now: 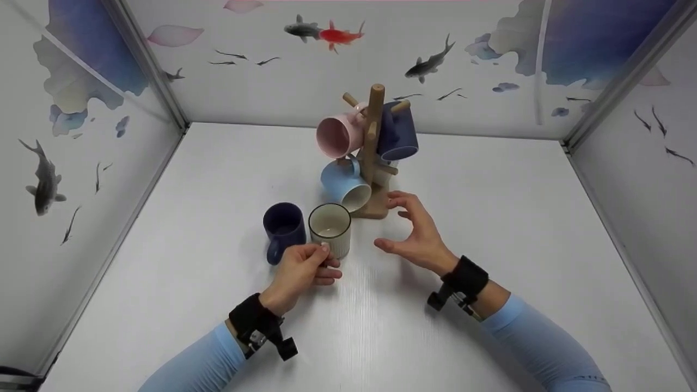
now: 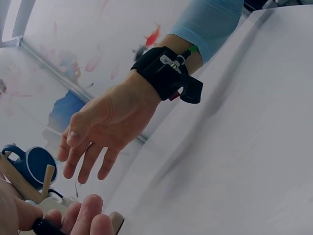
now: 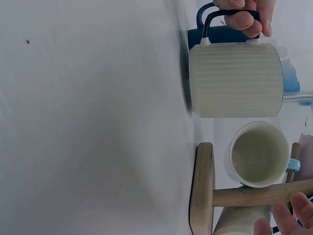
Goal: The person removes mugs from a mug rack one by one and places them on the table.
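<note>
My left hand [image 1: 305, 269] pinches the black handle [image 3: 210, 23] of a cream ribbed mug [image 3: 235, 81] between thumb and fingers. Upright and dark-rimmed, the mug is low over the table in the head view. A navy mug [image 1: 287, 231] stands just left of it, handle toward me. To the right, my right hand [image 1: 418, 239] holds nothing, its thumb and fingers spread apart beside the base of a wooden mug tree [image 1: 375, 103]. In the left wrist view the right hand [image 2: 115, 115] hangs with its fingers loosely extended.
On the tree hang a pink mug [image 1: 340, 133], a light blue mug [image 1: 343, 179] and another navy mug [image 1: 398, 136]. Behind the post a further cream mug [image 3: 244, 219] is partly hidden. White panels with painted fish enclose the white table [image 1: 490, 207].
</note>
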A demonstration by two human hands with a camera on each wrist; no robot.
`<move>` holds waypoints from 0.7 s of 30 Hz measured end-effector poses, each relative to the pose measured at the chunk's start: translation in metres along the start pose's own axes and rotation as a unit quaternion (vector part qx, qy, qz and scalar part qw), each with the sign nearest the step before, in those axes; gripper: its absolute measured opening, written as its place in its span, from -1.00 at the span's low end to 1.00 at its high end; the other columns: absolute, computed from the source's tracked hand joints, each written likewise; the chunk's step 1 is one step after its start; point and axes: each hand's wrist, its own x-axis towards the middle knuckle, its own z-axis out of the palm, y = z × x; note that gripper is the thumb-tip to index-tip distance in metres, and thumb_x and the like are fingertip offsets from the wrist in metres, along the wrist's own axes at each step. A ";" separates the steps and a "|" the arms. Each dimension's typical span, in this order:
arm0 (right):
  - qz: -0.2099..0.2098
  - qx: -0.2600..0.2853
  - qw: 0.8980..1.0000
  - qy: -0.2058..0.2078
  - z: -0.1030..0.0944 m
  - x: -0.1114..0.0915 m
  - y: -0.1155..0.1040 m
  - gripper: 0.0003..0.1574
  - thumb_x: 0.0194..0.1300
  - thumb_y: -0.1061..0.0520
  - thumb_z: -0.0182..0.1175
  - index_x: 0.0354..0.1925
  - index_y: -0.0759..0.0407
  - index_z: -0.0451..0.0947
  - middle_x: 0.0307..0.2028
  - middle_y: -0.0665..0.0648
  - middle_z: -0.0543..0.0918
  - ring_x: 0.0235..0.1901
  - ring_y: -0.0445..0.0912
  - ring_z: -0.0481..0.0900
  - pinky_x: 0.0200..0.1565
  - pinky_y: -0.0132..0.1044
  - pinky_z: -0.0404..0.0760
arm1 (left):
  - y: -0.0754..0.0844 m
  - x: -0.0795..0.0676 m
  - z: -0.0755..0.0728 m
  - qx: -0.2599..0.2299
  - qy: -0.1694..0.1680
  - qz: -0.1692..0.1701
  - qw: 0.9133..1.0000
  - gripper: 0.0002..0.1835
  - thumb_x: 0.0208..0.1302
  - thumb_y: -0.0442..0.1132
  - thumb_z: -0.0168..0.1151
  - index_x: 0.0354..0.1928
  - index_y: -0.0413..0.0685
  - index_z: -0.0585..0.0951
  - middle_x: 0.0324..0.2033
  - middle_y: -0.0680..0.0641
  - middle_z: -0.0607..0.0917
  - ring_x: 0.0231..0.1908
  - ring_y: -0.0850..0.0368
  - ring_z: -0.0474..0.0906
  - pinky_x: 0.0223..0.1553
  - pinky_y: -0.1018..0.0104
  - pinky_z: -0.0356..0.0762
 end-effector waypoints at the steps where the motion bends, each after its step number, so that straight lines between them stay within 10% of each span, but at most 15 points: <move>1: 0.000 -0.001 1.000 0.001 0.000 0.000 0.000 -0.11 0.13 0.06 0.71 0.28 0.31 0.49 0.54 0.23 0.51 0.58 0.19 0.46 0.49 0.40 0.49 | -0.001 0.000 0.000 -0.001 0.001 0.000 1.000 -0.62 0.77 -0.16 0.14 0.01 -0.43 0.72 -0.21 -0.07 0.88 -0.27 0.18 0.91 -0.13 0.25 0.90; 21: 0.002 -0.018 1.000 0.000 0.004 -0.001 0.002 -0.14 0.13 0.01 0.70 0.24 0.26 0.50 0.53 0.22 0.53 0.57 0.21 0.48 0.49 0.38 0.50 | -0.009 -0.001 0.000 -0.011 0.012 -0.015 1.000 -0.63 0.77 -0.18 0.16 0.12 -0.42 0.74 0.00 -0.32 0.89 -0.17 0.14 0.93 -0.06 0.24 0.90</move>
